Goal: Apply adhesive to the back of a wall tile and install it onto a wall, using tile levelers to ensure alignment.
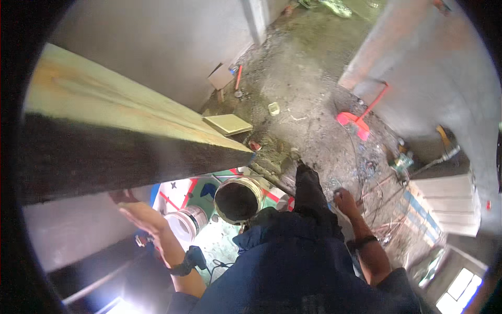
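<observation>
My left arm stretches out to the left, and my left hand is at the grey wall face just below the dark band of a wall end. Its fingers are dim and blurred, so their shape does not show. Low at my right side hangs my right hand with curled fingers; whether anything is inside them is hidden. Between my left arm and my body stands a bucket with dark contents and a messy rim. A white bucket lies tilted beside it, nearer my left forearm.
A red dustpan with a long handle leans by the right wall. Cables and rubble litter the floor there, near pale stacked panels. Ahead lie a yellowish slab, a small pale container and a red-handled tool.
</observation>
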The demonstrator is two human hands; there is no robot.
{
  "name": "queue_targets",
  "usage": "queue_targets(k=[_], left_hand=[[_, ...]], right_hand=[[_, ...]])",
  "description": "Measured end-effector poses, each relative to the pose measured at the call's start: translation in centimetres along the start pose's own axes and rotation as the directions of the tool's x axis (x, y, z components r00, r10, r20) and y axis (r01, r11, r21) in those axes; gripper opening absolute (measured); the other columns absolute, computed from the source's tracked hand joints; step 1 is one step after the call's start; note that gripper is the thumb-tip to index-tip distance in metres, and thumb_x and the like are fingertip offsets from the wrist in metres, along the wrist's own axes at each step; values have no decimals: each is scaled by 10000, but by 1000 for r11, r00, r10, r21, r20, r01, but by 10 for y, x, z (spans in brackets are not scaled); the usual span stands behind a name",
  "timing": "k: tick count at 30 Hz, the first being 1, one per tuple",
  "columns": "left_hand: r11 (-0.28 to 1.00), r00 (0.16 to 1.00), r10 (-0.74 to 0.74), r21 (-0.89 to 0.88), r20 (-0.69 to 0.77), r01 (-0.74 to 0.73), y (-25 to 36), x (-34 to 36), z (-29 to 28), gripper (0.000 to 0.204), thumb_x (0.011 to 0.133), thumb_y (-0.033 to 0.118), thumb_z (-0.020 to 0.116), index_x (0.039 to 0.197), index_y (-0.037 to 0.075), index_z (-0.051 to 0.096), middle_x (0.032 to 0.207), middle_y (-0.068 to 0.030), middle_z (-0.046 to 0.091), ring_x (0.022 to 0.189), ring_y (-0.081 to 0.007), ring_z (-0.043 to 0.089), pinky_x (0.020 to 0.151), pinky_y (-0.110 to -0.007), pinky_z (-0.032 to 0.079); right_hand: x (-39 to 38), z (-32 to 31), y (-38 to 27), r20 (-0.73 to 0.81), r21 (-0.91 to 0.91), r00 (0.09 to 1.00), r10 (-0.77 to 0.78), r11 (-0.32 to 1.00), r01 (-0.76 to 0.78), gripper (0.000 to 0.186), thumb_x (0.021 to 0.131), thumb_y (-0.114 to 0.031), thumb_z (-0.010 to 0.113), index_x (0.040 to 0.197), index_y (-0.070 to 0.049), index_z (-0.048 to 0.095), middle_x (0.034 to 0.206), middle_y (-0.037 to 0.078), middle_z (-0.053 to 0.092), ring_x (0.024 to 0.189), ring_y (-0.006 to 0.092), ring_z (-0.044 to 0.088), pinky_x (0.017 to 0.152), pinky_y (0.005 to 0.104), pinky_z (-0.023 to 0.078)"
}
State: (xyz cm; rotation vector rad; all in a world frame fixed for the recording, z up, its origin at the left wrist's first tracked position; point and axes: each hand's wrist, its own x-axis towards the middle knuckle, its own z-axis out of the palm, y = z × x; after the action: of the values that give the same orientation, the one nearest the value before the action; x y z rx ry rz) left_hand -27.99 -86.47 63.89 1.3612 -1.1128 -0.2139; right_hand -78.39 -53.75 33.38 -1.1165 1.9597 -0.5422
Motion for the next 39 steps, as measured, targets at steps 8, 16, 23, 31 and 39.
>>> queue_targets(k=[8, 16, 23, 31, 39], left_hand=[[331, 970, 110, -928, 217, 170, 71, 18, 35, 391, 996, 266, 511, 1320, 54, 570, 1340, -74, 593, 1216, -240, 537, 1078, -374, 340], [930, 926, -37, -353, -375, -106, 52, 18, 47, 385, 985, 276, 529, 1296, 59, 592, 1328, -73, 606, 1212, -233, 543, 1089, -379, 337], [996, 898, -52, -88, -438, 14, -8, 22, 90, 392, 993, 294, 513, 1296, 59, 591, 1317, -73, 611, 1205, -238, 545, 1091, -384, 334], [995, 880, -66, 40, -471, 96, -59, 29, 106, 401, 1002, 314, 494, 1296, 59, 590, 1304, -73, 616, 1197, -243, 548, 1094, -390, 330], [986, 847, -92, 73, -523, 153, -77, 27, 109, 411, 1011, 334, 476, 1296, 60, 588, 1291, -73, 621, 1188, -249, 551, 1096, -395, 327]], right_hand=[[329, 20, -77, 198, 77, 961, -195, 980, 183, 228, 879, -283, 635, 930, -61, 626, 817, 181, 674, 829, 377, 676, 719, 476, 517], [512, 168, -198, 460, -124, 863, -210, 947, 296, 255, 888, -265, 550, 966, -33, 622, 877, 224, 686, 854, 438, 662, 743, 527, 516], [572, 334, -252, 487, -73, 841, -237, 948, 309, 343, 897, -340, 619, 995, -11, 628, 932, 233, 680, 904, 428, 654, 799, 512, 511], [606, 443, -281, 388, 20, 890, -239, 968, 252, 386, 912, -350, 605, 984, 30, 611, 989, 280, 649, 964, 454, 622, 839, 507, 504], [625, 456, -277, 417, -58, 876, -241, 955, 290, 391, 922, -392, 564, 951, -2, 581, 946, 237, 673, 913, 427, 657, 771, 514, 520]])
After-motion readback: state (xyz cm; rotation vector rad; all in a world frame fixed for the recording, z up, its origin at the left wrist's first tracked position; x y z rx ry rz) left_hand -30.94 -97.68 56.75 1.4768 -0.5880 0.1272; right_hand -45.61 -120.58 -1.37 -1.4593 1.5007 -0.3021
